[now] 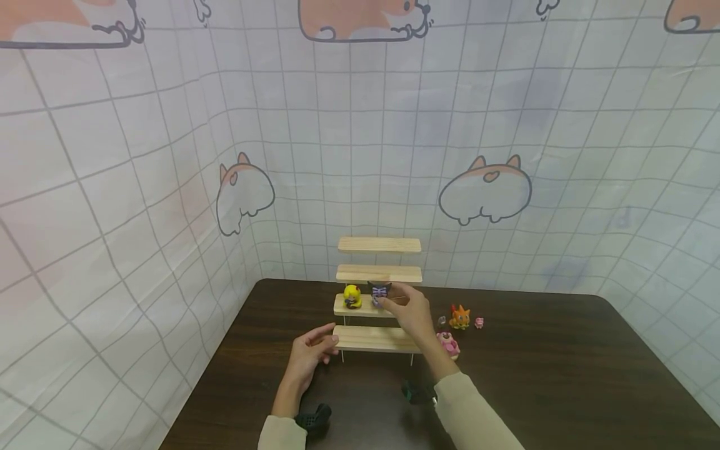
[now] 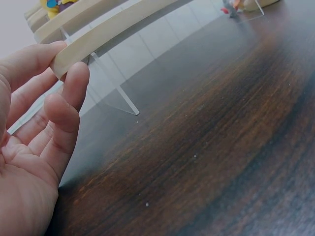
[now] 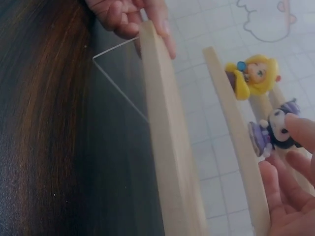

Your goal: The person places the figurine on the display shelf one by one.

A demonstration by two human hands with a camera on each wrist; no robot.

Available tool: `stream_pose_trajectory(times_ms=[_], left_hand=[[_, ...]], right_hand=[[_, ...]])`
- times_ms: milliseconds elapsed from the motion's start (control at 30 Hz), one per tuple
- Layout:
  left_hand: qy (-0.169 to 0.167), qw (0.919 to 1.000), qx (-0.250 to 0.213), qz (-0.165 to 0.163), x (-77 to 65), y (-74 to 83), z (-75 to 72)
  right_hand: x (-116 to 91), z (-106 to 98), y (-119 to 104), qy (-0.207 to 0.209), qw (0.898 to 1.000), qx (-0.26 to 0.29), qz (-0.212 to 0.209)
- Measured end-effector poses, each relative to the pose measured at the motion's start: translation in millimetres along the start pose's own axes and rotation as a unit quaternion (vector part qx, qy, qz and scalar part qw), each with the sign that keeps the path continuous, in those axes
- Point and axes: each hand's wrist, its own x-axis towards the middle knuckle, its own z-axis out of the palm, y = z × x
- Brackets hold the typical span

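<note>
A tiered wooden display stand (image 1: 374, 338) with clear supports stands on the dark table. My left hand (image 1: 306, 357) pinches the left end of its lowest tier (image 2: 110, 33), fingers on both faces of the board. On the second tier from the bottom, my right hand (image 1: 413, 315) holds a small purple-and-black figurine (image 3: 278, 125) between thumb and fingers. The figurine is upright, its base at the board; whether its weight rests there I cannot tell. To its left, a yellow-hooded figurine (image 1: 352, 297) sits on the same tier.
Right of the stand on the table are an orange figurine (image 1: 460, 317), a pink one (image 1: 448, 344), a tiny pink one (image 1: 479, 322) and a small greyish one (image 1: 441, 321). A white grid-patterned cloth (image 1: 360, 144) hangs behind and at the sides.
</note>
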Motion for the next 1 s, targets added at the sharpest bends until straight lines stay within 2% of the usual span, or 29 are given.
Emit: stream_pose_trajectory(times_ms=[200,400,700,867,1000], left_hand=[[0.002,1.0000,-0.001,-0.004,0.3,-0.4,0.9],[0.000,1.0000,-0.003,-0.001,-1.9,0.4,1.3],[0.003,1.0000,-0.001,0.000,-2.3,1.8,0.5],[0.004,1.0000,-0.001,0.002,-1.3,1.4,0.4],[0.004,1.0000,-0.001,-0.001,-0.8,0.4,0.6]], right_hand=[[-11,-16,5,0.012,0.999,0.032,0.006],[-31,-37,21,0.021,0.998,0.062,0.022],[-51,-74,41,-0.003,0.988,0.141,0.063],[-51,-93,53,0.020,0.997,0.064,0.041],[-49,-106,62,0.030,0.998,0.038,0.043]])
